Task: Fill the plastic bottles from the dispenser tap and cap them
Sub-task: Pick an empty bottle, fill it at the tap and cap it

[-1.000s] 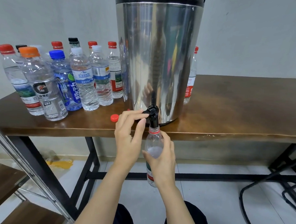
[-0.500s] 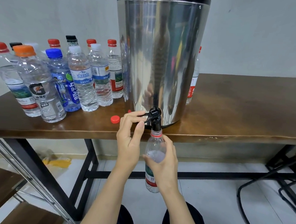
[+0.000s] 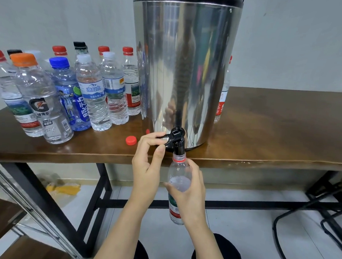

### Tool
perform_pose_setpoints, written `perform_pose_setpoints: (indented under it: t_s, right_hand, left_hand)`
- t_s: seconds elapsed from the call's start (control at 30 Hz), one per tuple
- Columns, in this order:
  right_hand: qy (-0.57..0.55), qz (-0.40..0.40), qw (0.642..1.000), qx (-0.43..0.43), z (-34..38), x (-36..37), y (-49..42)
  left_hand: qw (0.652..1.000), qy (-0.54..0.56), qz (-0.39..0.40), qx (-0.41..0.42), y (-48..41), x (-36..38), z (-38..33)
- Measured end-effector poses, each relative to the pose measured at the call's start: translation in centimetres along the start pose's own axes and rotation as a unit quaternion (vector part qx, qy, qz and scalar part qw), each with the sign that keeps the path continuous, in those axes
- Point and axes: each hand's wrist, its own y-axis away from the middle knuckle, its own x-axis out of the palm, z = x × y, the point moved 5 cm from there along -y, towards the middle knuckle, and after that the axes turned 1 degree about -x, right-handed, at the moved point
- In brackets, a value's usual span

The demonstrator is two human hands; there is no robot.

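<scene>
the lever [image 3: 164, 138] is pinched by the left hand [image 3: 146, 168], and the bottle [image 3: 178, 168] is gripped by the right hand [image 3: 192, 190], its mouth held just under the tap [image 3: 178, 144] at the surface [image 3: 276, 135] edge. a loose red cap [image 3: 131, 140] is seen on the surface beside the dispenser [image 3: 181, 70].

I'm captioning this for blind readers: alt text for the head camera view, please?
A person's left hand pinches the black tap lever of a steel dispenser while the right hand holds an uncapped plastic bottle under its spout. A loose red cap and many capped bottles sit on the wooden table.
</scene>
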Motion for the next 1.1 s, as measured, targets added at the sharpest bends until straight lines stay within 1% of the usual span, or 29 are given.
perform_pose_setpoints:
  t_s: [1.1]
  right_hand:
    - [-0.003, -0.005, 1.0, 0.001, 0.08, 0.31, -0.02]
  left_hand:
    - [0.999, 0.032, -0.002, -0.012, 0.18, -0.04, 0.0]
